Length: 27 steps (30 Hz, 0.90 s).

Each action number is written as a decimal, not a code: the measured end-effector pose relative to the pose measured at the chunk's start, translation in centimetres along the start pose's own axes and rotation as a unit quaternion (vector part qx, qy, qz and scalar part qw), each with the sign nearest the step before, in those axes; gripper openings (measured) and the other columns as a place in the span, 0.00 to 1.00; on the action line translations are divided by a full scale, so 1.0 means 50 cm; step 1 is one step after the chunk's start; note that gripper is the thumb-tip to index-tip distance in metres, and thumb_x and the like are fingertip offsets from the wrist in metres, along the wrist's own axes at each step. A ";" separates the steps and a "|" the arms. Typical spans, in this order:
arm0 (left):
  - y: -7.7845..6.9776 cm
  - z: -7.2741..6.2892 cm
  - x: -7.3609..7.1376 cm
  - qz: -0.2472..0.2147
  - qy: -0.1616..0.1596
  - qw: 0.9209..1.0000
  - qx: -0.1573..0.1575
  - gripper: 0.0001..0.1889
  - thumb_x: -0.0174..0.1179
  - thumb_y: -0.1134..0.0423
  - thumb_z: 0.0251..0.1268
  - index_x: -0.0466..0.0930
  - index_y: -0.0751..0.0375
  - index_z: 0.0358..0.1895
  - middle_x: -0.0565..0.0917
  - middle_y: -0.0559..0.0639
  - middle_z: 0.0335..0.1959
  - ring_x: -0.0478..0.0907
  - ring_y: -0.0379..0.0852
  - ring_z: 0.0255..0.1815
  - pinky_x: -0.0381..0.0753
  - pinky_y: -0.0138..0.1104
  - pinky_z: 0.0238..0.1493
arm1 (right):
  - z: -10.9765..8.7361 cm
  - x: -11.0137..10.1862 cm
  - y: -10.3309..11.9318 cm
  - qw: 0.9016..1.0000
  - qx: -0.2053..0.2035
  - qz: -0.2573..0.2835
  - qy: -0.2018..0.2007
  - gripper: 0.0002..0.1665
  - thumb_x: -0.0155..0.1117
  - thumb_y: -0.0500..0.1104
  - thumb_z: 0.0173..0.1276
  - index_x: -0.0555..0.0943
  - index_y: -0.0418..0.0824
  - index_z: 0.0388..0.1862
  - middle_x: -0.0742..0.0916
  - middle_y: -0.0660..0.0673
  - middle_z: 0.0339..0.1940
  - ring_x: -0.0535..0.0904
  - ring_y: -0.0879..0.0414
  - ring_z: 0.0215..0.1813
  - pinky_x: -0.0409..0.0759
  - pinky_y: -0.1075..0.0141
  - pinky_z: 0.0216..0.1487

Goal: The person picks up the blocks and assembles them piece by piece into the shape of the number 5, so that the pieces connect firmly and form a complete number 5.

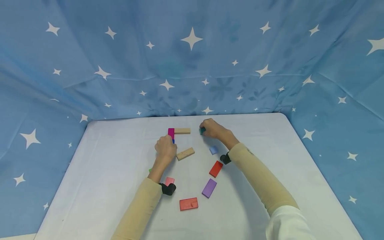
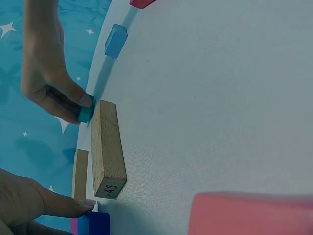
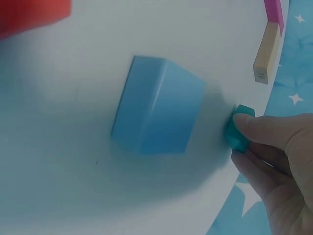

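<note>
My left hand (image 1: 166, 147) pinches a dark blue block (image 2: 99, 223), thumb on one end. That block lies at the near end of a magenta block (image 1: 171, 132), which meets a wooden block (image 1: 182, 131) at a corner. Farther right, my right hand (image 1: 213, 129) pinches a small teal block (image 3: 239, 128) between thumb and fingers, close over the table's far part. A light blue block (image 3: 159, 107) lies below the right wrist. Between the hands rests a second wooden block (image 2: 108, 147), marked with a number on its end.
On the white table (image 1: 99, 173) nearer the body lie a red block (image 1: 216, 169), a purple block (image 1: 209, 188), a coral red block (image 1: 188, 204) and a pink block (image 1: 169, 181). A green block (image 1: 150, 170) is mostly hidden by the left wrist. Blue starry cloth (image 1: 192, 66) hangs behind.
</note>
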<state>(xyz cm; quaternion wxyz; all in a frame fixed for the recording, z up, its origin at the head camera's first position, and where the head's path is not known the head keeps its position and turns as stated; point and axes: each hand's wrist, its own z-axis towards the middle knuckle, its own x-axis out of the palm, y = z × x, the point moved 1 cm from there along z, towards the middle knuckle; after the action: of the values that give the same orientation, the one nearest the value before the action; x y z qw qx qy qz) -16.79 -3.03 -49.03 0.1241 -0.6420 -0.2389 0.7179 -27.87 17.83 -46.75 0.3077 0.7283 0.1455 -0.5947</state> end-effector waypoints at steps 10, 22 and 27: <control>-0.001 0.001 0.000 0.005 0.001 1.000 -0.001 0.08 0.61 0.72 0.64 0.79 0.69 0.26 0.81 0.60 0.21 0.73 0.49 0.21 0.71 0.41 0.22 | 0.020 0.006 0.018 1.000 -0.014 -0.010 -0.002 0.15 0.67 0.28 0.63 0.87 0.31 0.50 0.90 0.38 0.46 0.77 0.53 0.42 0.79 0.58 0.46; 0.003 0.004 -0.001 0.008 0.000 1.000 0.001 0.10 0.62 0.71 0.63 0.77 0.67 0.23 0.80 0.59 0.20 0.73 0.49 0.20 0.70 0.40 0.21 | 0.048 0.016 0.040 0.999 -0.034 -0.013 0.005 0.14 0.66 0.29 0.65 0.87 0.31 0.49 0.90 0.38 0.46 0.79 0.52 0.43 0.77 0.58 0.45; 0.002 0.004 0.000 0.008 0.004 1.000 -0.003 0.16 0.61 0.71 0.64 0.70 0.62 0.18 0.74 0.55 0.16 0.69 0.47 0.18 0.66 0.38 0.20 | 0.053 0.020 0.045 0.999 -0.032 -0.014 0.004 0.14 0.66 0.29 0.66 0.87 0.32 0.50 0.90 0.38 0.47 0.82 0.50 0.46 0.80 0.57 0.48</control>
<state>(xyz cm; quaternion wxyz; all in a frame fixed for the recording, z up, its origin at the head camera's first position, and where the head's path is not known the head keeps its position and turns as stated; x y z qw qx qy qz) -16.98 -3.14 -49.09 0.1176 -0.6473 -0.2358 0.7152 -28.38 14.29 -47.36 0.3221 0.7186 0.1758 -0.5907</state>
